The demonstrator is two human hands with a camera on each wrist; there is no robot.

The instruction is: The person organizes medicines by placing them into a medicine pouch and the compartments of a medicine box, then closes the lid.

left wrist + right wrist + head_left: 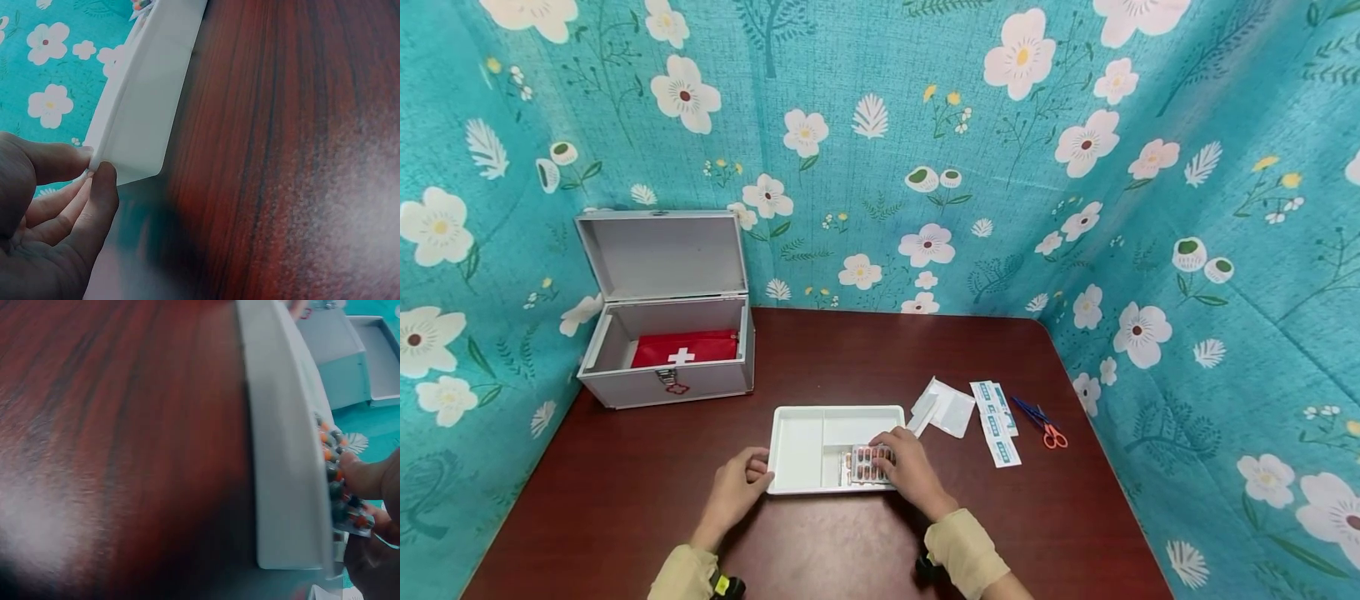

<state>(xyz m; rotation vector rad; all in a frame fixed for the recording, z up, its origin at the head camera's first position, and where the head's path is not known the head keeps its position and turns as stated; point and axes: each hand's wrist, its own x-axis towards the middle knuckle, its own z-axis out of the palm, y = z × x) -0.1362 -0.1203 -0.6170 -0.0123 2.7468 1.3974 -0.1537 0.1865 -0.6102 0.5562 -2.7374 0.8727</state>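
Your left hand (735, 485) pinched the white tray (797, 450) beside it, likely steadying it well, while your right hand (913, 468) pinched the capsule pack (864, 463).

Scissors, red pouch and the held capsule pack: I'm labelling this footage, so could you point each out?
Scissors (1048, 428), head view: top of the orange handles.
Red pouch (685, 342), head view: red surface above its cross.
Held capsule pack (867, 464), head view: its capsule-filled face.
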